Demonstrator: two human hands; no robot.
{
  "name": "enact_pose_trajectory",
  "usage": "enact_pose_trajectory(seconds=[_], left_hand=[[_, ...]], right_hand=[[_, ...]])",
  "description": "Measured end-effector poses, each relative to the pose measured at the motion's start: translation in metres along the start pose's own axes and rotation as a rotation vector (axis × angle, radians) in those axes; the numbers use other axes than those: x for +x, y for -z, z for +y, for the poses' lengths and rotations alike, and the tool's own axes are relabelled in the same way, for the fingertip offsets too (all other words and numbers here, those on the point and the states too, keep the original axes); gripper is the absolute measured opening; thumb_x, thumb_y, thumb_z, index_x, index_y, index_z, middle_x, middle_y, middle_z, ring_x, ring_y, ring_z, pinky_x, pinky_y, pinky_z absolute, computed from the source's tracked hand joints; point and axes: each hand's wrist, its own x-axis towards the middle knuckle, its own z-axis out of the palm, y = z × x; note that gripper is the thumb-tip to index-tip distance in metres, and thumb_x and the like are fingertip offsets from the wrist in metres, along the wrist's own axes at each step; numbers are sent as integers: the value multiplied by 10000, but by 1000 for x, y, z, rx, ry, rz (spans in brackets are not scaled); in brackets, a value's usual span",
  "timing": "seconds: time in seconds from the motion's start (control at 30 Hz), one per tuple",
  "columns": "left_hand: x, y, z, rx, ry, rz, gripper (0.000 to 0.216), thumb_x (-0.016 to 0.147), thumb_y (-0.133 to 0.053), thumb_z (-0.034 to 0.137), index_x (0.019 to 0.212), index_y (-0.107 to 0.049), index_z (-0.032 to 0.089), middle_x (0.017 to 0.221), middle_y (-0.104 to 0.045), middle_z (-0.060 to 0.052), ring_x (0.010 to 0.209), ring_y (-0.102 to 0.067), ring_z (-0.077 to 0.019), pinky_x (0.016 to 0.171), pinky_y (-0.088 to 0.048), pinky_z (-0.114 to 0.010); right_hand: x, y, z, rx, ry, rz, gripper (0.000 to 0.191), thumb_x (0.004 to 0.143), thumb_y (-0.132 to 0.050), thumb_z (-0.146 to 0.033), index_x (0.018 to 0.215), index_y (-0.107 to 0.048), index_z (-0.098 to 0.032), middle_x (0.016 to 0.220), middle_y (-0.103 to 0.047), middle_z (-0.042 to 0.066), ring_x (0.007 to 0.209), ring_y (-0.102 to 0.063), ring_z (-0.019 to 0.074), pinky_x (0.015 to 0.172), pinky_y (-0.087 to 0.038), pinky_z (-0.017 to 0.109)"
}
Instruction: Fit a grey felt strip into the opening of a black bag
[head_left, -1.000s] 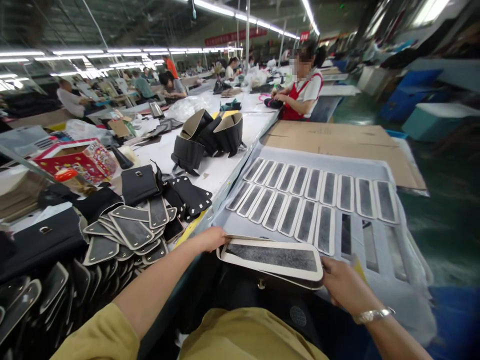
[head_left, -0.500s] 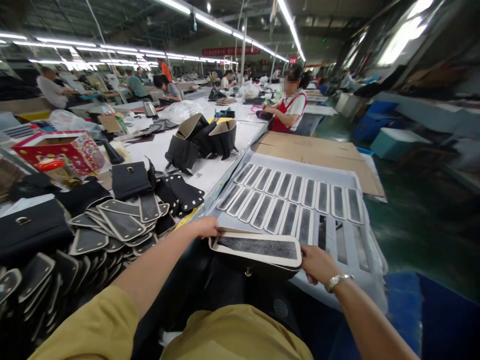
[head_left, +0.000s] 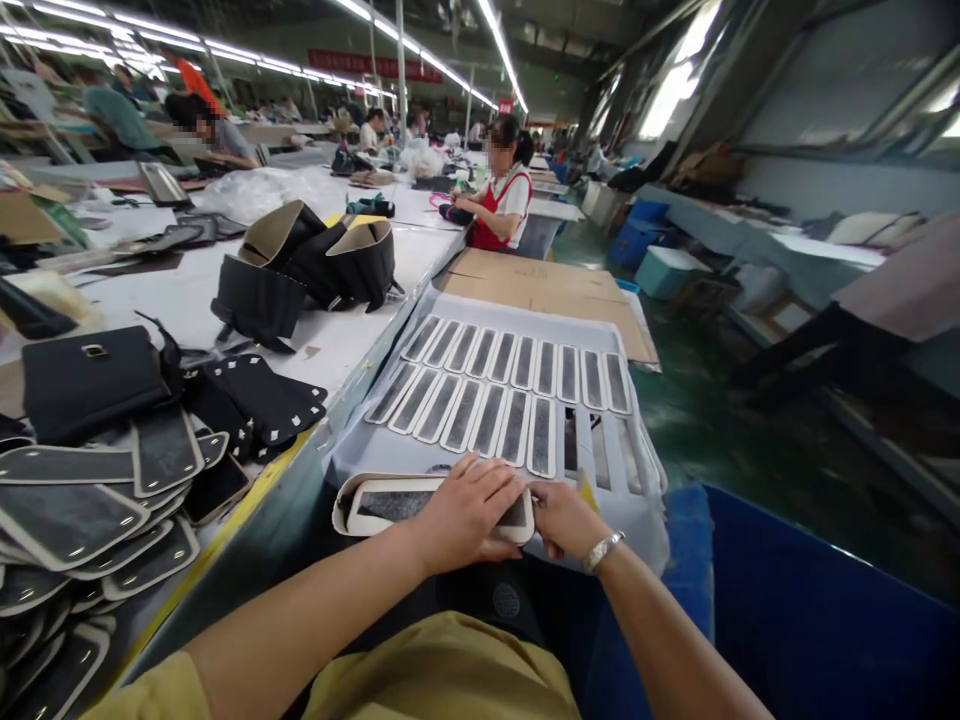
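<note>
A black bag piece with a pale-edged dark panel (head_left: 390,503) on top lies in front of my body. My left hand (head_left: 472,510) lies over the right part of the panel, fingers across its top and thumb down at the front side, gripping it. At the right end, my right hand (head_left: 562,515) pinches the bag's corner with curled fingers; the fingertips are partly hidden. Just beyond lies a grey-white sheet (head_left: 352,440) bearing two rows of similar rounded strips (head_left: 491,420).
Loose dark panels (head_left: 67,515) pile up at the left, beside a black flap bag (head_left: 94,375). Black bag bodies (head_left: 259,295) stand on the white table. Cardboard (head_left: 525,275) lies behind the sheet. A blue bin (head_left: 810,590) is at right. A person in a red apron (head_left: 499,205) sits ahead.
My left hand has moved from the bag's far left corner onto the top of its panel near the right end. My right hand stays at the right end. The view has swung right.
</note>
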Motion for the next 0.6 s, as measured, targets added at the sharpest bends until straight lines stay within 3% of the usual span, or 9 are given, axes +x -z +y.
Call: enact_pose_trajectory(seconds=[0.07, 0.17, 0.27, 0.47, 0.6], left_hand=[[-7, 4, 0, 67, -62, -9, 706, 769, -574, 529, 1320, -378, 135, 1312, -466, -141, 1261, -339, -281, 1085, -172, -475], [-17, 11, 2, 107, -103, -70, 694, 788, -561, 498, 1335, -356, 125, 1356, -417, -152, 1248, -349, -291, 1037, -273, -442], [-19, 9, 6, 109, -70, -115, 739, 762, -582, 516, 1340, -347, 121, 1372, -391, -170, 1228, -375, -297, 1004, -327, -435], [-25, 9, 15, 104, -7, -93, 650, 836, -459, 542, 1313, -386, 107, 1409, -320, -199, 1290, -308, -306, 1060, -283, -440], [-30, 12, 14, 80, -5, -112, 556, 888, -396, 468, 1297, -408, 91, 1401, -331, -200, 1304, -289, -294, 1074, -277, -410]], right_hand=[[-1, -1, 3, 31, 11, -29, 346, 768, -427, -222, 1079, -540, -124, 451, -562, -14, 368, -564, 163, 316, -411, 190], [-3, -3, 3, 10, 46, -18, 421, 770, -413, -198, 1176, -510, -144, 526, -606, 5, 374, -569, 156, 305, -392, 179], [-4, -3, 2, -25, 48, 6, 439, 781, -394, -198, 1206, -502, -172, 539, -612, -2, 347, -550, 139, 293, -371, 168], [-4, -1, 1, 20, -4, -29, 448, 789, -385, -187, 1220, -473, -106, 451, -542, -24, 327, -523, 143, 290, -375, 179], [-3, -1, 1, -46, 17, -12, 440, 796, -384, -209, 1224, -476, -159, 592, -625, -2, 321, -512, 121, 297, -366, 185]])
